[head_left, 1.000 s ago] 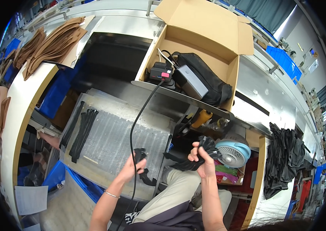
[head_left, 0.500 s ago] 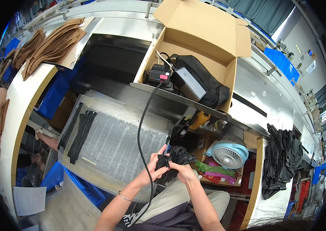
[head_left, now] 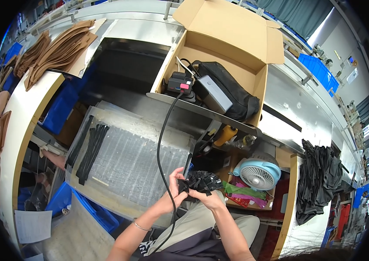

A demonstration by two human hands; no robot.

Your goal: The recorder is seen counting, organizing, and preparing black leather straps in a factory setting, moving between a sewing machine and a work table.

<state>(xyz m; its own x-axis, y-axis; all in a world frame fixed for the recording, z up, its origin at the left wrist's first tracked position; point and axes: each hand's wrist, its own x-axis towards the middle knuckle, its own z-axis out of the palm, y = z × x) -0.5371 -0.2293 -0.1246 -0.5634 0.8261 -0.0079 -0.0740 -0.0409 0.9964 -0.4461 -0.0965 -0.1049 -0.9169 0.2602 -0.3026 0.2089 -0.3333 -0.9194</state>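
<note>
On my feed, left hand (head_left: 174,194) and right hand (head_left: 209,200) grip black strips (head_left: 203,181), seemingly arranging them; next needs steady fingers.

A loose bundle of shiny black strips (head_left: 204,180) hides most of the right hand's (head_left: 208,199) fingers. The thin black cable (head_left: 160,150) covers a sliver of the left hand's (head_left: 176,191) wrist. The lower edge cuts both bare forearms (head_left: 230,228); the upper edge crops the tan cardboard box lid (head_left: 236,26). Marks on the white paper sheet (head_left: 33,227) are too small to tell.
</note>
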